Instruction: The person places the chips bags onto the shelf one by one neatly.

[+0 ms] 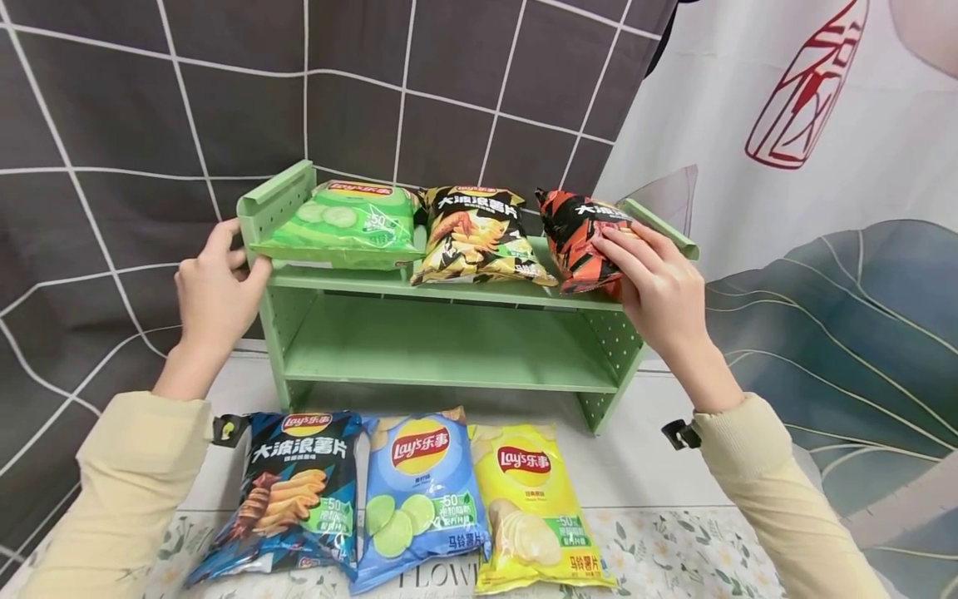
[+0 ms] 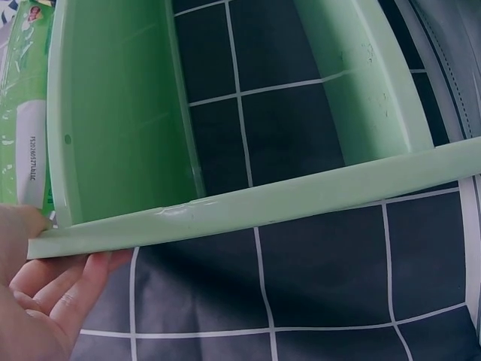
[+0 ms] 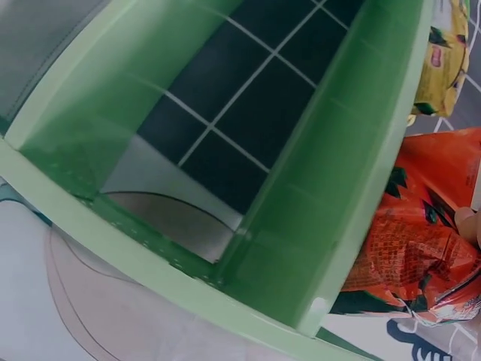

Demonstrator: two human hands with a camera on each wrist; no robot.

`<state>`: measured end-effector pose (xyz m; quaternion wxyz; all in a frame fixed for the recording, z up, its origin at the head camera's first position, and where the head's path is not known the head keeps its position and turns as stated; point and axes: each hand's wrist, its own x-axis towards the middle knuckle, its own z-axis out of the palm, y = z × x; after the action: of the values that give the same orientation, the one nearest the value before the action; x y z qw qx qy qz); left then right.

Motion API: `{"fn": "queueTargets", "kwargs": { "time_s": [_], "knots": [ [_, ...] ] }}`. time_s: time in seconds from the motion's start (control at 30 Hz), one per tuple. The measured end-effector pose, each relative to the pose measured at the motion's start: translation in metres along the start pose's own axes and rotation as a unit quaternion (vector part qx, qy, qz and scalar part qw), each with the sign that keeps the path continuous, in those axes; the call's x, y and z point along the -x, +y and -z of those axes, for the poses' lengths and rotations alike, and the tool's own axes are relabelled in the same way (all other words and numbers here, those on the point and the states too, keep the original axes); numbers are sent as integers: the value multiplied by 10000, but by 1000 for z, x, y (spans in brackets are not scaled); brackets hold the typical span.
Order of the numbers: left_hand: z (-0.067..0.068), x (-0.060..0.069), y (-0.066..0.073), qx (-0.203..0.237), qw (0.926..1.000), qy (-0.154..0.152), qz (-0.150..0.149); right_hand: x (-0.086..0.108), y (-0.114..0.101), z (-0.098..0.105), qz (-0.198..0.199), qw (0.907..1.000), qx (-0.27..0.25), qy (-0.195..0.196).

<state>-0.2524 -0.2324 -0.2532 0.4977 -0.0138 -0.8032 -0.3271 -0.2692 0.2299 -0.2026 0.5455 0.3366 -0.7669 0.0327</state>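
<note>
My left hand (image 1: pixel 217 287) grips the left side panel of a green two-tier shelf (image 1: pixel 449 374), its fingers (image 2: pixel 75 297) wrapped round the outside edge. My right hand (image 1: pixel 659 283) holds a black-and-orange bag of chips (image 1: pixel 576 229) at the right end of the top tier. Its fingers lie over the bag's front, and part of a digit (image 3: pixel 467 226) shows against the bag (image 3: pixel 421 248) in the right wrist view. Beside it on the top tier lie a black-and-yellow chip bag (image 1: pixel 479 233) and a green chip bag (image 1: pixel 355 220), both tilted back.
Before the shelf lie a dark blue chip bag (image 1: pixel 295 491), a light blue one (image 1: pixel 422 491) and a yellow one (image 1: pixel 531 507), side by side on a floral cloth (image 1: pixel 674 549). A dark checked curtain (image 1: pixel 449 91) hangs behind the shelf.
</note>
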Motion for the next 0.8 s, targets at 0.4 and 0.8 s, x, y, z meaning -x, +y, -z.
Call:
{"fn": "queueTargets", "kwargs": {
  "time_s": [0.4,0.8],
  "knots": [
    [0,0,1,-75,9999,56,-58,4,9,-13,-216,9994,-131,-252],
    [0,0,0,-145,9999,71,-53,13,9,-18,-483,9975,-343,-373]
  ]
}}
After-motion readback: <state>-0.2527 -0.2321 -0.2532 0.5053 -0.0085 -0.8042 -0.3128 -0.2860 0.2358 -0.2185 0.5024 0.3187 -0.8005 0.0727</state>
